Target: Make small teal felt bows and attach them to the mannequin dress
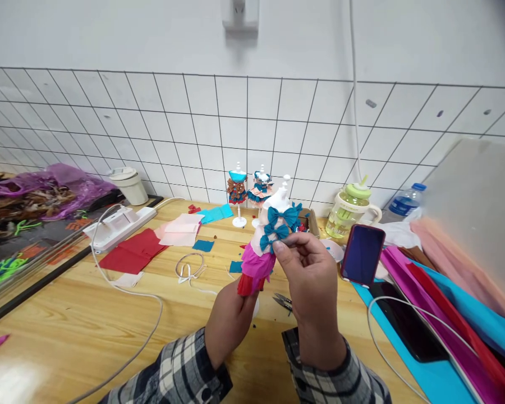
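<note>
A small white dress form (279,197) wears a paper dress (257,259) with a pale pink bodice and ruffles in magenta and red. It tilts to the right, and my left hand (232,314) is closed round it from below, under the skirt. Several teal bows run down the front. My right hand (313,275) pinches the lowest teal bow (267,242) between thumb and forefinger against the bodice. Behind stand two more dressed forms, one with a brown and turquoise dress (237,188), the other with a teal and pink dress (261,185).
Small scissors (283,303) lie beneath my hands. Left are a red sheet (132,251), pink sheets (180,230), a ribbon loop (189,268) and a power strip (120,227). To the right are a propped phone (363,255), a drinking bottle (348,210), a dark phone (410,322) and coloured paper (458,286).
</note>
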`<state>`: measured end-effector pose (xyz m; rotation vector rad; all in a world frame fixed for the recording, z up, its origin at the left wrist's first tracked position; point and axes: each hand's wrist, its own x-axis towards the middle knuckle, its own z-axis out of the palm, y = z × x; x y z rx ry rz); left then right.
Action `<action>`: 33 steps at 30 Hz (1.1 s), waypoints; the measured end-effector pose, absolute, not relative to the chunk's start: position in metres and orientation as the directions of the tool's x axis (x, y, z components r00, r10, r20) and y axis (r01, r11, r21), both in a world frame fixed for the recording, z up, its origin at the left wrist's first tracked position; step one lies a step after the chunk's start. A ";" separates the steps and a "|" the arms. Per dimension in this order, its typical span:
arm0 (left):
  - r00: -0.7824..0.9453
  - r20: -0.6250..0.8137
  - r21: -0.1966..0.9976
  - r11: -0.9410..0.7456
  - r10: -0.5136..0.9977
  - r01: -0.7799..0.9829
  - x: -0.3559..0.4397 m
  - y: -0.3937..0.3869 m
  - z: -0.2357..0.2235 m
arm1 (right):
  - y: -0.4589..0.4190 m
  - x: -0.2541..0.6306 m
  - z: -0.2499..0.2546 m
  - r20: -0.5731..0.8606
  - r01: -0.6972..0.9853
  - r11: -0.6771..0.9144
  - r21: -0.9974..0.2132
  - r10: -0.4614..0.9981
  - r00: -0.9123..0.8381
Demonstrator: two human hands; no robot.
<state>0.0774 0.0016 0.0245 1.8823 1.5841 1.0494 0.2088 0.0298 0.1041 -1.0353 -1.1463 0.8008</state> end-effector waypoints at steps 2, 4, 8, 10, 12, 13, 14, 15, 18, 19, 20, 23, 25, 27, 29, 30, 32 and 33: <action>0.046 0.267 0.742 -0.236 0.963 0.627 0.077 0.001 0.024 | 0.030 0.208 0.104 0.335 0.029 0.340 -0.940 0.906 0.259; 0.041 0.279 0.723 -0.238 0.960 0.648 0.076 0.001 0.024 | 0.028 0.207 0.105 0.347 0.051 0.347 -0.937 0.899 0.267; 0.061 0.353 0.631 -0.286 0.933 0.721 0.074 0.002 0.023 | 0.024 0.202 0.109 0.382 0.079 0.376 -0.923 0.873 0.302; 0.065 0.371 0.618 -0.299 0.926 0.727 0.074 0.004 0.021 | 0.023 0.199 0.110 0.408 0.073 0.408 -0.910 0.851 0.332; 0.036 0.341 0.678 -0.272 0.939 0.683 0.075 0.005 0.018 | 0.023 0.195 0.110 0.430 0.046 0.442 -0.896 0.834 0.347; 0.012 0.311 0.727 -0.247 0.950 0.641 0.076 0.006 0.017 | 0.024 0.194 0.109 0.436 0.025 0.456 -0.890 0.831 0.346; -0.007 0.270 0.779 -0.214 0.963 0.589 0.078 0.007 0.015 | 0.024 0.194 0.109 0.439 0.004 0.465 -0.885 0.833 0.338; -0.020 0.222 0.824 -0.177 0.975 0.538 0.079 0.008 0.015 | 0.025 0.194 0.108 0.442 -0.015 0.473 -0.881 0.835 0.326; -0.028 0.117 0.894 -0.093 0.993 0.438 0.082 0.008 0.015 | 0.025 0.196 0.105 0.484 -0.003 0.513 -0.859 0.813 0.324; -0.026 0.104 0.901 -0.083 0.994 0.426 0.082 0.008 0.016 | 0.024 0.197 0.104 0.525 0.047 0.540 -0.840 0.789 0.319; -0.025 0.102 0.904 -0.082 0.995 0.420 0.082 0.008 0.017 | 0.024 0.198 0.103 0.581 0.123 0.572 -0.811 0.758 0.296; -0.017 0.085 0.913 -0.071 0.996 0.402 0.082 0.007 0.020 | 0.024 0.199 0.099 0.742 0.398 0.645 -0.652 0.651 0.160; -0.014 0.094 0.911 -0.080 0.995 0.405 0.082 0.007 0.020 | 0.025 0.198 0.095 0.786 0.520 0.641 -0.565 0.610 0.103; -0.013 0.136 0.900 -0.117 0.991 0.421 0.081 0.010 0.018 | 0.026 0.197 0.092 0.792 0.580 0.614 -0.536 0.604 0.092; -0.008 0.176 0.888 -0.156 0.984 0.432 0.080 0.013 0.014 | 0.027 0.196 0.093 0.787 0.584 0.605 -0.541 0.609 0.099; 0.003 0.181 0.887 -0.164 0.984 0.433 0.080 0.016 0.011 | 0.027 0.196 0.094 0.789 0.571 0.611 -0.548 0.605 0.110; 0.026 0.162 0.889 -0.157 0.986 0.429 0.078 0.021 0.006 | 0.025 0.199 0.096 0.799 0.529 0.642 -0.555 0.587 0.127; 0.042 0.139 0.895 -0.144 0.989 0.422 0.077 0.024 0.003 | 0.022 0.201 0.096 0.806 0.509 0.659 -0.553 0.579 0.125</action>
